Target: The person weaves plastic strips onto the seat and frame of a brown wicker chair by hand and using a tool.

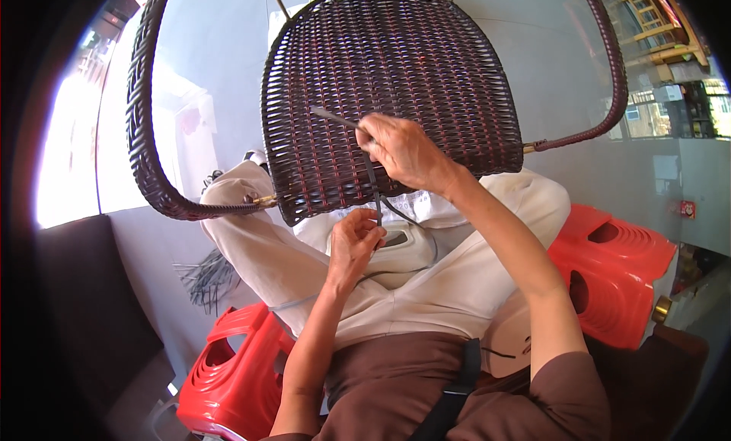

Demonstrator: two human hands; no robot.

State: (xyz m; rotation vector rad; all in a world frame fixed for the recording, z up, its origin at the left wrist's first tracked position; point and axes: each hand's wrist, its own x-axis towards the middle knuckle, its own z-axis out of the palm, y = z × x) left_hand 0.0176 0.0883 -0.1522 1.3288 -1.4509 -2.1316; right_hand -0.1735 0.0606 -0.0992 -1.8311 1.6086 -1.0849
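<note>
A dark brown woven wicker chair seat (381, 68) rests tilted on my lap, with its curved woven armrest frame (145, 144) on the left. My right hand (403, 148) presses against the lower weave and grips a thin metal tool (331, 117) that pokes to the left. Just below the seat's lower edge, my left hand (354, 243) pinches a grey plastic strand (378, 201) that runs up into the weave. More of the strand loops down over my light trousers (457, 281).
Red plastic stools stand at the lower left (236, 372) and at the right (617, 273). A bundle of loose grey strands (205, 277) lies on the floor to the left. A dark block (84, 312) fills the left side. Shelving shows at the top right.
</note>
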